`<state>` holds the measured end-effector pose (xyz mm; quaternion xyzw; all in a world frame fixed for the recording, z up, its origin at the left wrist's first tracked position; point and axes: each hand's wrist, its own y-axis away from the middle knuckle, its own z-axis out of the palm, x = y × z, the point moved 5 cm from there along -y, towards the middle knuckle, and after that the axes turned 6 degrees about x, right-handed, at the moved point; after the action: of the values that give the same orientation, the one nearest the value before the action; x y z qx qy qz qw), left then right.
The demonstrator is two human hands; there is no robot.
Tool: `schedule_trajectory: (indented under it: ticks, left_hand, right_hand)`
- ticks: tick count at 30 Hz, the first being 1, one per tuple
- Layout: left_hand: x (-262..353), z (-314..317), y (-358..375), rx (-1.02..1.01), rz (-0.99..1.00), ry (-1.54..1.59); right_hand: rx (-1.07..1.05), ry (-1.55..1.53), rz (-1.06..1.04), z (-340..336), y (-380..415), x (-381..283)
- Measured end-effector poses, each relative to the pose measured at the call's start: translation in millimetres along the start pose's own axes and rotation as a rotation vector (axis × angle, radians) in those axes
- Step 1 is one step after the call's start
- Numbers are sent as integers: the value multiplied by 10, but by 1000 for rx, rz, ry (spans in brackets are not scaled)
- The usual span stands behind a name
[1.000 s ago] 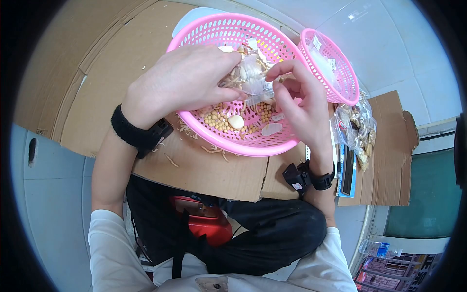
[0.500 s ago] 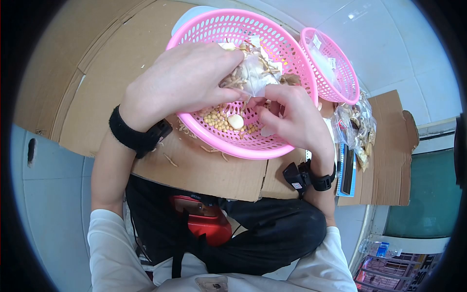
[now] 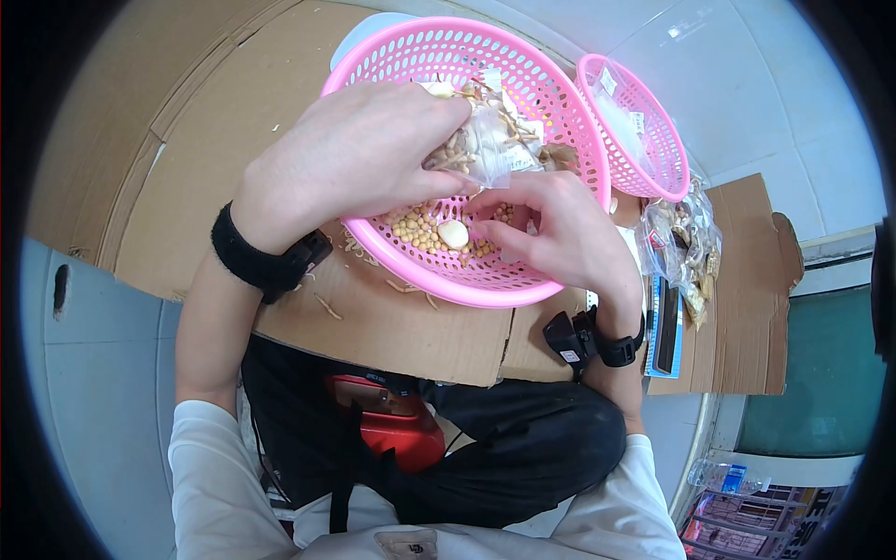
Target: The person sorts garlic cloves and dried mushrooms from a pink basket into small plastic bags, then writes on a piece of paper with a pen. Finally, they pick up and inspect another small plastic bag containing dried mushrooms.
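A large pink basket [image 3: 439, 283] with a perforated wall lies before me. Over it, my left hand [image 3: 373, 140] grips a clear plastic bag [image 3: 488, 149] between thumb and fingers. Thin dried roots and pale pieces show around and through the bag. Yellow soybeans [image 3: 417, 230] and a round cream-coloured piece [image 3: 453, 234] rest on the basket's bottom. Reaching over the near right side of the basket, my right hand [image 3: 565, 229] has its thumb and forefinger apart beside the beans, with nothing visible between them. Its other fingers are partly hidden.
A smaller pink basket [image 3: 674, 140] holding plastic packets stands at the back right. Plastic bags of dried goods [image 3: 686, 238] lie on the right, above a dark flat bar [image 3: 667, 329]. Cardboard [image 3: 401, 343] covers the work surface, with root scraps [image 3: 327, 307] near its front.
My right hand has come away from the bag's lower edge and dropped slightly toward the beans, its thumb and forefinger spreading. My left hand keeps the bag almost in place.
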<state>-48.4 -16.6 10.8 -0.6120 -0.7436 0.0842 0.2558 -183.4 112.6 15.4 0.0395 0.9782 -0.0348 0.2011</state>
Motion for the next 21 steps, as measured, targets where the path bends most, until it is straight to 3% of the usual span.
schedule_trajectory:
  ticks: [21]
  left_hand:
    - [17,-11,4,22,22,2]
  right_hand:
    - [-109,14,-30,90,15,54]
